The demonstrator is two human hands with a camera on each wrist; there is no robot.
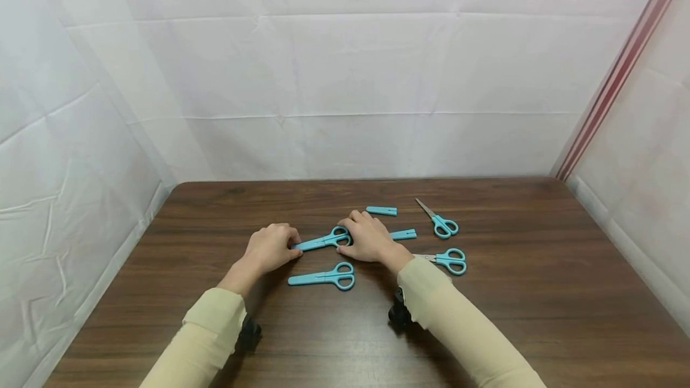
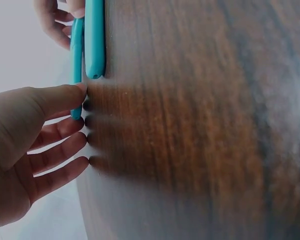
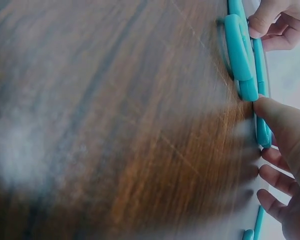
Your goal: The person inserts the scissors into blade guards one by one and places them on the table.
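Dark brown wood-grain table (image 1: 539, 292), white creased sheeting behind and at both sides. Two arms in pale yellow-green sleeves (image 1: 458, 322) reach in from the near edge.

Left hand (image 1: 271, 247) rests on the table left of centre, fingers curled over the capped tip of a pair of teal plastic-handled scissors with a teal blade cover (image 1: 321, 239); left wrist view shows thumb and fingers pinching the cover tip at the table surface. Right hand (image 1: 368, 236) sits just right of it, thumb and fingers closed around the handle loops of the same scissors. So the scissors lie between the two hands, near table centre, tip pointing left, held at both ends. Cannot tell whether they are lifted off the table or lying on it.

Second pair of teal capped scissors (image 1: 323, 277) lies flat just in front of the held pair, nearer the person, roughly parallel, untouched.

Third pair of teal scissors with bare metal blades (image 1: 448, 260) lies to the right of the right wrist, blades partly hidden by the sleeve. Fourth pair of teal scissors, bare blades (image 1: 439, 220), lies farther back on the right, tip pointing back-left.

Two loose teal plastic blade covers: one (image 1: 381, 211) behind the right hand, the other (image 1: 403, 234) just right of it, touching or nearly touching the hand.
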